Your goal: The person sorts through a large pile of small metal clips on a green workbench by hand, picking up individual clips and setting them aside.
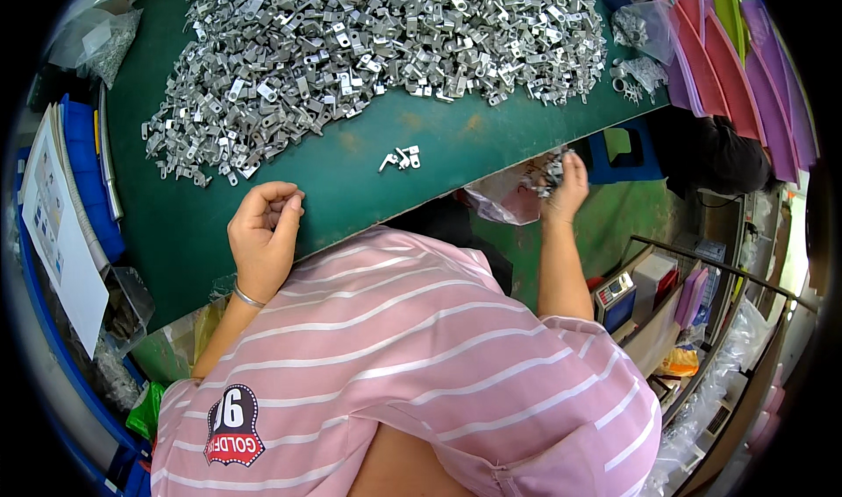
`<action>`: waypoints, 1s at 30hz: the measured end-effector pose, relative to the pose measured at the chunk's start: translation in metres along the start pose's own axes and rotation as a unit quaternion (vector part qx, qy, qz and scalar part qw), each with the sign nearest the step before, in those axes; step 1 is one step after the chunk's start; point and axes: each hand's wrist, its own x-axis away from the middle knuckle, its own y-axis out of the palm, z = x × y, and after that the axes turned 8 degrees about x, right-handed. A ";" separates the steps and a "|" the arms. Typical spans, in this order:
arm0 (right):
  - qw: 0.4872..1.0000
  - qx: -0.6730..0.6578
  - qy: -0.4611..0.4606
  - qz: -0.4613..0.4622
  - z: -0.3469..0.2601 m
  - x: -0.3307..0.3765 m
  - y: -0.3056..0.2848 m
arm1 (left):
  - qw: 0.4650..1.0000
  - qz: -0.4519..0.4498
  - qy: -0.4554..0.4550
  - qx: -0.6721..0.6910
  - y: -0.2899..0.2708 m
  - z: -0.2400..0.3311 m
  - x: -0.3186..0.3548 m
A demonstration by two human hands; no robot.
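Striped shirt [351, 339], metal brackets [553, 172] in right hand [567, 190], beside green table [329, 185]

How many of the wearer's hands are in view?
2: the left hand over the green table, the right hand past its near edge, holding small metal parts.

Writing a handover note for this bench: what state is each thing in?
Bare left hand: fingers curled; contents, if any, hidden
Bare right hand: gripping small silver metal brackets, out past the green table
Large heap of silver metal brackets: loose, piled on the table
Small cluster of silver brackets: loose, apart from the heap
Clear plastic bag, upper left: holding small parts
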 end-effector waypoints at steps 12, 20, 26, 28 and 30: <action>0.927 0.211 -0.312 0.012 -0.060 0.025 0.051 | 0.997 -0.034 -0.067 -0.006 -0.005 0.014 -0.007; 0.689 0.308 -0.458 -0.469 -0.125 0.103 0.155 | 0.947 -0.197 0.176 -0.184 0.035 0.026 -0.026; 0.688 0.229 -0.428 -0.540 -0.118 0.139 0.173 | 0.945 -0.194 0.206 -0.166 0.018 0.019 -0.024; 0.684 0.194 -0.396 -0.581 -0.116 0.150 0.177 | 0.945 -0.181 0.202 -0.183 0.003 0.018 -0.013; 0.662 0.190 -0.417 -0.594 -0.121 0.153 0.185 | 0.951 -0.171 0.178 -0.187 -0.010 0.018 -0.003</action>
